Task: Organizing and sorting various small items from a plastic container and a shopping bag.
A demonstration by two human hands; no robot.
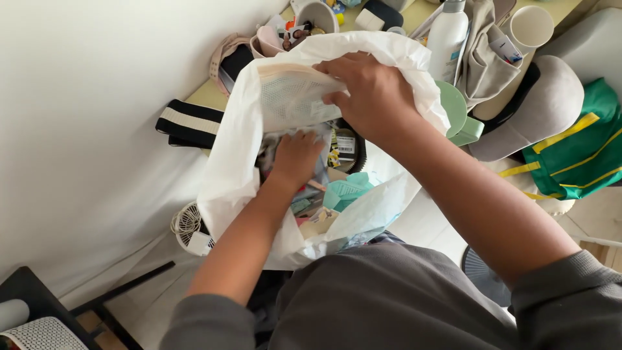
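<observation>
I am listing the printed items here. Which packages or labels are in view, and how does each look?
Barcode label: inside the white plastic bag, beside the left hand; small white rectangle on a dark item.
White bottle: on the desk, upper right; tall, grey cap.
Teal package: inside the bag, lower middle.

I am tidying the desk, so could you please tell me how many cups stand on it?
2: a grey round cup behind the white plastic bag, and a cream round cup at far right. Clutter may hide others.
</observation>
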